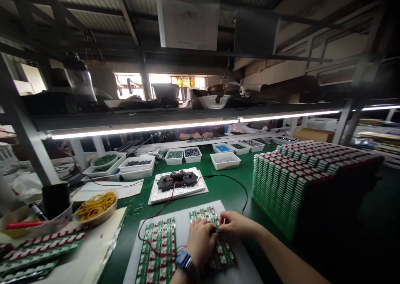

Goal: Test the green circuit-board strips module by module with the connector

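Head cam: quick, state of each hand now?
Left hand: fingers curled over the right-side circuit board; grip can't be told.
Right hand: fingers bent in at that board; grip can't be told.

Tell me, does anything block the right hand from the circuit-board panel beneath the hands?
Nothing visible does: the right hand has its fingertips right at the circuit-board panel, with the left hand alongside.

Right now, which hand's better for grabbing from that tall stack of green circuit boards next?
Probably the right hand: it's nearer the tall stack of green boards; the left hand sits farther away.
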`<state>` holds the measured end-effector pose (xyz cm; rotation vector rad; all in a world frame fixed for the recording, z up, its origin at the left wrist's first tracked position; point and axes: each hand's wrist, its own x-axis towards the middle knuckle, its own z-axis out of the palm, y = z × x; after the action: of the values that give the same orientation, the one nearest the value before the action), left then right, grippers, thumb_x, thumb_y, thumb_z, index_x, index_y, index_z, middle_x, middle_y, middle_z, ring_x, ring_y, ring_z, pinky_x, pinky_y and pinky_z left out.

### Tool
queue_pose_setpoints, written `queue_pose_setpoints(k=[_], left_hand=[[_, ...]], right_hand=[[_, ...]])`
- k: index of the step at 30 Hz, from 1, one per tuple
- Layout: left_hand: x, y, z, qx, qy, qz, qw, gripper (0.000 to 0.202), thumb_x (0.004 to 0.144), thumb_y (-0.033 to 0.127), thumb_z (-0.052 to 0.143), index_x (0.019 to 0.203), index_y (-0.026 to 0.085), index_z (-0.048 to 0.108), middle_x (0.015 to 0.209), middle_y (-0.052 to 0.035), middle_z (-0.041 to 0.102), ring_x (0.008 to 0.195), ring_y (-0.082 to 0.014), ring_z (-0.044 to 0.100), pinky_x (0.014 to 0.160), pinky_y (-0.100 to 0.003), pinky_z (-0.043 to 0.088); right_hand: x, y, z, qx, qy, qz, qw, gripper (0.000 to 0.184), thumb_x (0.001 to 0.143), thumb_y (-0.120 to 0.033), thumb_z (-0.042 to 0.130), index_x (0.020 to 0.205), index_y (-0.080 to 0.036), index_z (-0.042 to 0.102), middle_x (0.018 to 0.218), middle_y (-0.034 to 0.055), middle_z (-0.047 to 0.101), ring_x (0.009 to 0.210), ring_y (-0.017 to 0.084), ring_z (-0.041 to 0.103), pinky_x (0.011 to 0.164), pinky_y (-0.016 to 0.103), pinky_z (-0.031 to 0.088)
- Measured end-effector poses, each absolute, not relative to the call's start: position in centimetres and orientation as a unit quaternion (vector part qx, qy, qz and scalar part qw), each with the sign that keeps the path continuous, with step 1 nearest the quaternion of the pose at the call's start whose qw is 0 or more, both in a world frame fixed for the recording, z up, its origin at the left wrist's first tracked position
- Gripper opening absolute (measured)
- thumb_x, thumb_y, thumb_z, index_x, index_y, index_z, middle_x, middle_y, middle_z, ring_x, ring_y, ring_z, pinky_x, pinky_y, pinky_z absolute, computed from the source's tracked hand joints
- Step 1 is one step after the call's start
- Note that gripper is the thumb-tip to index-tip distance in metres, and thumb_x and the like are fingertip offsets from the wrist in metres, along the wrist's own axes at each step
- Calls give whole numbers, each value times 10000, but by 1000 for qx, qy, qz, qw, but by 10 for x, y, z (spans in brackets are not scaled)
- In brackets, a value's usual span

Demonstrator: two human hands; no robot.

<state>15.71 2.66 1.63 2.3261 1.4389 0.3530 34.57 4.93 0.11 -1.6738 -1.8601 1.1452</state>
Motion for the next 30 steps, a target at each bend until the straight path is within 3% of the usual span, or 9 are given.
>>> queue_pose_setpoints(k=[7,19,26,30], left_hand=[[159,28,13,826,513,130,196,253,853,284,550,1027,265,733,1063,-45,677,1106,-239,534,1037,-369,350],[162,26,7,836,504,166,139,190,844,237,589,929,233,759,938,-64,676,1033,-260,517,966,-372,391],[158,21,12,857,473,173,106,203,901,228,570,1029,257,726,961,-53,665,1020,-261,513,976,-418,380],[155,18,16,872,448,154,123,189,890,231,590,1011,256,733,940,-51,672,988,-256,527,942,-409,404]], right_hand=[[341,40,-21,-603,-606,399,331,156,708,-277,608,621,-186,515,566,-36,523,563,127,494,524,217,364],[342,36,-24,-587,-623,369,362,152,721,-275,623,620,-166,592,612,-12,605,627,143,528,602,236,398],[345,24,-5,-545,-591,450,389,194,722,-353,634,676,-165,617,626,-17,591,557,118,486,537,230,381],[351,20,0,-533,-604,474,355,133,686,-285,652,666,-156,625,580,-35,551,544,102,446,530,218,345]])
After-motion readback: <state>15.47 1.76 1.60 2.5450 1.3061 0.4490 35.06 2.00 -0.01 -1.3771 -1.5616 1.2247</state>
